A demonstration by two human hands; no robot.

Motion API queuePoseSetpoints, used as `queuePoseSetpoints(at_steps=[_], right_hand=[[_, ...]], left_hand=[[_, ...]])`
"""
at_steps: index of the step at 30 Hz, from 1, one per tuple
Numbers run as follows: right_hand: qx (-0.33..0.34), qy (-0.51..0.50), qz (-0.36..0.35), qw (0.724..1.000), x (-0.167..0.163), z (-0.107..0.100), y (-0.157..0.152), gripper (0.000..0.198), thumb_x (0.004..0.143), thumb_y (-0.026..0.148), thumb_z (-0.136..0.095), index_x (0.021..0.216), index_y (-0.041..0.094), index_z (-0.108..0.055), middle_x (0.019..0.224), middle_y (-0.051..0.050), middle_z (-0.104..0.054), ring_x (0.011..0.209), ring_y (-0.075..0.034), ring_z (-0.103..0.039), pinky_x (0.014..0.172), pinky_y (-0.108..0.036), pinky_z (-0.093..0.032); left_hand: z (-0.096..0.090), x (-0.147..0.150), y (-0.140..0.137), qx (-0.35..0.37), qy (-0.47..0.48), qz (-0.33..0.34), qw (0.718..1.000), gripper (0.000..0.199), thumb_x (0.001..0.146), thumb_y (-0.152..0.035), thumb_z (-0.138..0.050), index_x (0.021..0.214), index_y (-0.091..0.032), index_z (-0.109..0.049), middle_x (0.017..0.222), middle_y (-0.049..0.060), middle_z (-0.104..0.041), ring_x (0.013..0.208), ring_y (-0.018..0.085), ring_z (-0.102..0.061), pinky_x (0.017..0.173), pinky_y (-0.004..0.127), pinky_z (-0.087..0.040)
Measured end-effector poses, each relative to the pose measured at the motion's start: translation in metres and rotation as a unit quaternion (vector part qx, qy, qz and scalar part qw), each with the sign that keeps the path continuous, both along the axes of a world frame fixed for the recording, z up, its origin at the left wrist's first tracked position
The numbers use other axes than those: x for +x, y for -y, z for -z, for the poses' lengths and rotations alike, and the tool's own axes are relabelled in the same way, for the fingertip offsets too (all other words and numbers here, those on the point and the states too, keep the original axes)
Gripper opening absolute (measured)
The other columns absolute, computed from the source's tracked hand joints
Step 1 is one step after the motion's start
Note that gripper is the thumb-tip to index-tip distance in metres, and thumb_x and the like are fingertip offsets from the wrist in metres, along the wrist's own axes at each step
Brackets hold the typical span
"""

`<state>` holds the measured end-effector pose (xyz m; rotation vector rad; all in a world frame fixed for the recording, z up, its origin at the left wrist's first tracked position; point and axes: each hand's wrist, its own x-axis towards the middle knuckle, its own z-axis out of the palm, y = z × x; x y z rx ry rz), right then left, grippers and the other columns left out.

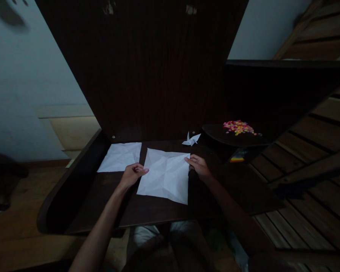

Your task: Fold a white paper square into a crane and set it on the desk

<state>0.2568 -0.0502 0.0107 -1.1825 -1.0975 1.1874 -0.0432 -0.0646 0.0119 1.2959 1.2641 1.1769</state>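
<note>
A creased white square sheet of paper point(165, 177) is held between my two hands above the dark desk. My left hand point(133, 174) pinches its left edge between thumb and fingers. At the upper right corner, my right hand point(198, 165) grips it with the thumb on top. Crossing fold lines run through the middle of the sheet. Just left of it, a second creased white sheet point(120, 156) lies flat on the desk. A folded white paper crane point(191, 139) sits behind the held sheet, near the back panel.
The dark wooden desk point(147, 215) has a raised side panel point(64, 181) at left and a tall back panel point(147, 75). On a small shelf point(215, 132) at right lies a pile of colourful small pieces point(239, 127). Wooden slats point(317, 151) stand further right.
</note>
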Motion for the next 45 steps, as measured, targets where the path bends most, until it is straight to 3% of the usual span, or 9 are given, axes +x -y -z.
queuePoseSetpoints(at_steps=[5,8,13,17,22,32,38,41,45], right_hand=[[0.025,0.010,0.026,0.999,-0.001,0.000,-0.002,0.050,0.055,0.059,-0.078,0.051,0.021,-0.046,0.040,0.004,-0.051,0.033,-0.009,-0.044,0.033,-0.021,-0.034],[0.004,0.003,-0.008,1.000,-0.004,-0.001,-0.002,0.049,0.059,0.062,-0.073,0.053,0.019,-0.050,0.043,0.003,-0.053,0.034,-0.009,-0.046,0.033,-0.021,-0.037],[-0.020,0.027,-0.074,0.997,-0.012,0.003,0.001,0.044,0.048,0.051,-0.082,0.069,0.018,-0.063,0.060,-0.001,-0.066,0.044,-0.012,-0.057,0.037,-0.022,-0.045],[0.000,0.049,-0.062,0.997,-0.015,0.008,0.002,0.042,0.048,0.052,-0.081,0.057,0.018,-0.059,0.048,0.000,-0.061,0.038,-0.012,-0.054,0.037,-0.023,-0.044],[-0.001,0.069,-0.088,0.994,-0.018,0.008,0.004,0.044,0.050,0.056,-0.079,0.054,0.019,-0.056,0.049,-0.001,-0.063,0.040,-0.014,-0.057,0.038,-0.024,-0.045],[0.064,0.117,-0.023,0.991,-0.020,0.011,0.006,0.045,0.059,0.060,-0.074,0.051,0.021,-0.053,0.040,0.001,-0.055,0.034,-0.012,-0.048,0.035,-0.022,-0.035],[0.023,0.106,-0.047,0.993,-0.023,0.013,0.003,0.055,0.064,0.072,-0.062,0.050,0.019,-0.056,0.041,0.000,-0.053,0.036,-0.011,-0.048,0.036,-0.022,-0.036],[0.001,0.114,-0.093,0.989,-0.022,0.021,0.004,0.056,0.067,0.072,-0.059,0.054,0.018,-0.058,0.043,0.001,-0.053,0.037,-0.010,-0.049,0.037,-0.022,-0.036],[-0.025,0.164,-0.171,0.971,-0.018,0.030,0.007,0.050,0.072,0.065,-0.060,0.058,0.017,-0.060,0.048,0.000,-0.057,0.042,-0.009,-0.051,0.040,-0.020,-0.037]], left_hand=[[0.000,-0.002,-0.002,0.004,-0.002,0.000,1.000,0.038,0.047,-0.042,-0.086,0.056,-0.014,-0.061,0.052,-0.003,-0.051,0.049,0.007,-0.042,0.045,0.019,-0.033],[0.000,-0.003,-0.004,0.008,0.002,-0.007,1.000,0.038,0.048,-0.042,-0.086,0.057,-0.015,-0.061,0.052,-0.003,-0.051,0.049,0.007,-0.042,0.045,0.019,-0.034],[0.003,-0.007,-0.006,0.016,0.027,-0.041,0.999,0.040,0.048,-0.043,-0.085,0.060,-0.014,-0.060,0.051,-0.005,-0.049,0.050,0.006,-0.042,0.047,0.018,-0.034],[0.007,-0.011,-0.007,0.010,0.034,-0.051,0.998,0.040,0.048,-0.043,-0.086,0.061,-0.014,-0.062,0.052,-0.004,-0.050,0.049,0.006,-0.042,0.047,0.019,-0.033],[0.006,-0.012,-0.007,0.002,0.044,-0.066,0.997,0.040,0.048,-0.042,-0.085,0.063,-0.014,-0.062,0.053,-0.003,-0.053,0.052,0.008,-0.047,0.051,0.020,-0.037],[-0.001,-0.010,-0.006,0.010,0.036,-0.076,0.996,0.040,0.047,-0.042,-0.086,0.061,-0.014,-0.062,0.052,-0.004,-0.052,0.050,0.007,-0.043,0.049,0.019,-0.034],[-0.011,-0.028,-0.009,0.015,0.031,-0.137,0.990,0.036,0.049,-0.040,-0.083,0.064,-0.014,-0.062,0.054,-0.003,-0.055,0.050,0.008,-0.047,0.050,0.020,-0.037],[-0.032,-0.051,-0.010,0.095,-0.035,-0.266,0.959,0.031,0.057,-0.038,-0.079,0.068,-0.014,-0.062,0.058,-0.002,-0.058,0.053,0.010,-0.051,0.052,0.022,-0.040],[-0.068,-0.074,-0.009,0.258,-0.162,-0.448,0.840,0.024,0.072,-0.037,-0.069,0.075,-0.014,-0.061,0.071,0.002,-0.062,0.066,0.016,-0.059,0.066,0.029,-0.047]])
